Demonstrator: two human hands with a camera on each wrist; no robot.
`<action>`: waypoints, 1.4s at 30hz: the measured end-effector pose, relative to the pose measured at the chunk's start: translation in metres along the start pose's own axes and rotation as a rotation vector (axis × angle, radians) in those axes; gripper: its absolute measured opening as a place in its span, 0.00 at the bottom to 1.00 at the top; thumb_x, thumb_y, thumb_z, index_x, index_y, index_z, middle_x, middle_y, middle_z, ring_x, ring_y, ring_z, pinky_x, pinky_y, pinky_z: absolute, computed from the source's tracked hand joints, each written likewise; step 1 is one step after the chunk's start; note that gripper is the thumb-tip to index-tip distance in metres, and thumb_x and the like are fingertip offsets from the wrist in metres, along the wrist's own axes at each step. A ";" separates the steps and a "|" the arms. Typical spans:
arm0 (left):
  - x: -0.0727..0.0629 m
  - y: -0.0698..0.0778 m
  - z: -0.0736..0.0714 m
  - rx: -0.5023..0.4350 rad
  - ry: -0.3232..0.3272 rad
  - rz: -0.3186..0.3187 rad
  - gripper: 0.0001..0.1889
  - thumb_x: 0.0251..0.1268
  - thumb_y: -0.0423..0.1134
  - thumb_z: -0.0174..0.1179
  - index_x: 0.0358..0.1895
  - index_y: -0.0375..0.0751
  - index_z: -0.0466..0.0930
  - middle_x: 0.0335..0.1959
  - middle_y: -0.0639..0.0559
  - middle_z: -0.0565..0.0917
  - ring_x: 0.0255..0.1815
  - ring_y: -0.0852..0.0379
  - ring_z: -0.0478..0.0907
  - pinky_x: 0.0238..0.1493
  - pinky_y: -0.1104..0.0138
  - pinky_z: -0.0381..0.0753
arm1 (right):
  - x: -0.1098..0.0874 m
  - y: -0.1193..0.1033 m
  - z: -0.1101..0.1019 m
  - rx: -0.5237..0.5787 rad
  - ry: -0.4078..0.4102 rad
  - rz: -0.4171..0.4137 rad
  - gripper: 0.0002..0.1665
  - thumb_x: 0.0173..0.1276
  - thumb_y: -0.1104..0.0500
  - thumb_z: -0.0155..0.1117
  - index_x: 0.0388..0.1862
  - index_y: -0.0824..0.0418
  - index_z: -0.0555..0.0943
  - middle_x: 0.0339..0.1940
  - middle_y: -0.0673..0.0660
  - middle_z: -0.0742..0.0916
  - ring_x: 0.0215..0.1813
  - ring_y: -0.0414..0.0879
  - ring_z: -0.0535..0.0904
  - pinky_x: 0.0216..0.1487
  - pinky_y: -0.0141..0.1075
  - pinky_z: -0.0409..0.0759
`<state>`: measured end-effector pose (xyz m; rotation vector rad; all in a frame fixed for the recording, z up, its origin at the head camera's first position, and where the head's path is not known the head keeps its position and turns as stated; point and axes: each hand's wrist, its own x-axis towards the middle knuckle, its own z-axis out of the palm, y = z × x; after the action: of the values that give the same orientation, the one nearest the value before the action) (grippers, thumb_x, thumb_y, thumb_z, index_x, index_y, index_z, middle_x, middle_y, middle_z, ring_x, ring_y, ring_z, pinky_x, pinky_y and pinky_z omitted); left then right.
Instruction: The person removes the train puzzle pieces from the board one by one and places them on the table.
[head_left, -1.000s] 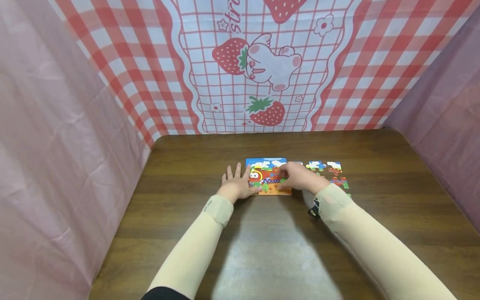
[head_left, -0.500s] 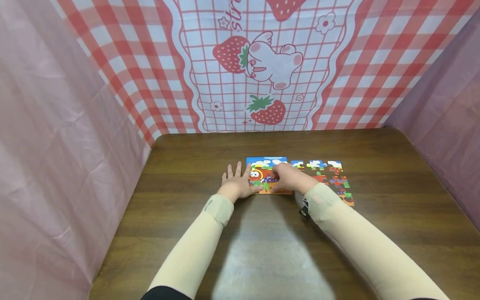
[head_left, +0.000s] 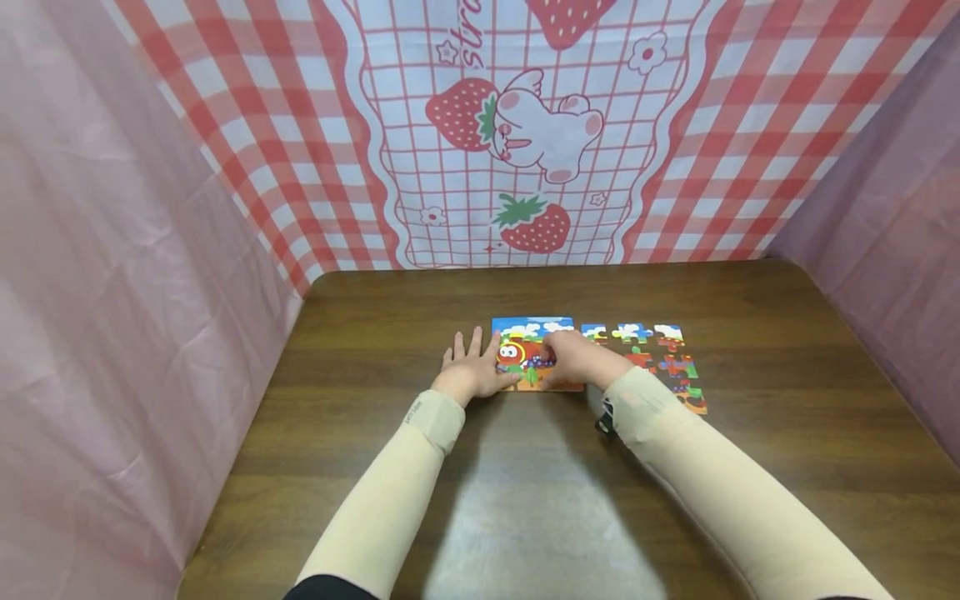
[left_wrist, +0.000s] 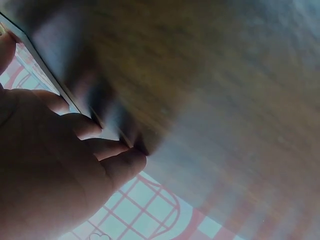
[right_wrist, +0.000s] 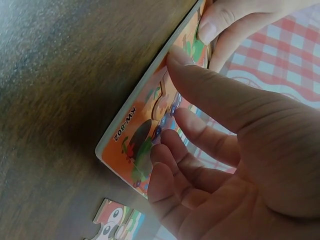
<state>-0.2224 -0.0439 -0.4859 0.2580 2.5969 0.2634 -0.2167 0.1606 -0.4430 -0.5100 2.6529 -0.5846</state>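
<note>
In the head view a jigsaw board [head_left: 532,320] with a cartoon caterpillar picture lies flat on the table. My left hand [head_left: 474,375] rests on its left edge, fingers spread, thumb over the lower left corner. Over the board's right half is my right hand [head_left: 581,358], fingers curled down. In the right wrist view its thumb and fingertips close about a puzzle piece [right_wrist: 161,102] at the board's near edge; the palm hides much of the picture. Beside the board's lower right corner the orange rim [right_wrist: 107,152] shows the print "KW-802".
To the right of the board several loose puzzle pieces [head_left: 678,365] lie in rough rows, some hidden by the right wrist. The brown wooden table [head_left: 360,375] runs back to a red checked strawberry cloth [head_left: 525,167]. Pink curtains [head_left: 112,292] hang at both sides.
My right hand has moved left over the board, uncovering more of the loose pieces at right. My left hand has stayed in place.
</note>
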 end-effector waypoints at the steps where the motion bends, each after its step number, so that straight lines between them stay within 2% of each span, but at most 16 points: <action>1: 0.000 0.000 0.000 -0.002 -0.001 -0.002 0.50 0.68 0.76 0.45 0.83 0.64 0.30 0.83 0.48 0.26 0.79 0.36 0.21 0.75 0.44 0.33 | 0.000 0.000 0.000 0.001 -0.001 0.005 0.23 0.53 0.56 0.86 0.35 0.64 0.79 0.33 0.55 0.81 0.36 0.50 0.74 0.42 0.44 0.76; 8: -0.002 0.002 0.002 -0.002 0.018 -0.006 0.50 0.68 0.75 0.46 0.84 0.62 0.31 0.83 0.48 0.28 0.80 0.36 0.23 0.75 0.43 0.34 | -0.002 0.000 0.000 0.041 0.019 -0.010 0.20 0.55 0.61 0.83 0.37 0.66 0.79 0.30 0.55 0.80 0.33 0.49 0.74 0.37 0.42 0.75; 14: -0.002 0.003 0.001 0.001 0.021 -0.013 0.50 0.69 0.75 0.46 0.84 0.61 0.32 0.83 0.48 0.28 0.80 0.36 0.24 0.76 0.43 0.36 | -0.006 0.004 -0.001 0.127 0.067 -0.061 0.12 0.64 0.62 0.76 0.38 0.67 0.81 0.25 0.54 0.81 0.26 0.44 0.75 0.30 0.38 0.75; 19: 0.000 0.004 -0.001 -0.001 -0.013 -0.029 0.50 0.70 0.74 0.46 0.83 0.63 0.28 0.82 0.49 0.24 0.79 0.36 0.20 0.76 0.45 0.33 | -0.009 0.008 -0.003 0.189 0.084 -0.093 0.09 0.65 0.63 0.75 0.36 0.66 0.83 0.25 0.53 0.82 0.26 0.44 0.76 0.31 0.39 0.77; 26: 0.000 0.004 0.000 0.001 -0.010 -0.030 0.50 0.68 0.75 0.46 0.83 0.64 0.28 0.82 0.49 0.24 0.79 0.36 0.21 0.75 0.44 0.33 | -0.014 0.013 -0.004 0.243 0.065 -0.121 0.08 0.67 0.63 0.73 0.30 0.61 0.82 0.24 0.52 0.83 0.26 0.44 0.77 0.33 0.40 0.78; 34: 0.000 0.003 0.001 -0.004 -0.012 -0.019 0.50 0.68 0.76 0.45 0.83 0.65 0.28 0.82 0.50 0.24 0.79 0.36 0.20 0.76 0.44 0.33 | -0.029 0.023 -0.013 0.306 0.102 -0.115 0.06 0.69 0.63 0.71 0.33 0.61 0.82 0.27 0.54 0.84 0.28 0.46 0.77 0.30 0.40 0.77; 38: -0.004 0.003 -0.001 -0.014 -0.004 -0.013 0.50 0.68 0.76 0.45 0.83 0.65 0.28 0.82 0.50 0.24 0.79 0.37 0.20 0.76 0.44 0.32 | -0.037 0.033 -0.019 0.337 0.125 -0.108 0.05 0.70 0.63 0.71 0.34 0.62 0.83 0.28 0.56 0.84 0.28 0.48 0.78 0.29 0.41 0.79; 42: -0.012 0.005 -0.002 -0.010 0.018 -0.001 0.49 0.69 0.75 0.46 0.84 0.62 0.33 0.83 0.48 0.29 0.80 0.37 0.23 0.76 0.44 0.34 | -0.048 0.043 -0.025 0.374 0.148 -0.103 0.05 0.71 0.63 0.70 0.34 0.64 0.83 0.27 0.60 0.85 0.28 0.53 0.80 0.28 0.43 0.81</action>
<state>-0.2132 -0.0423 -0.4773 0.2524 2.6126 0.2799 -0.1971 0.2247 -0.4285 -0.5081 2.5705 -1.1613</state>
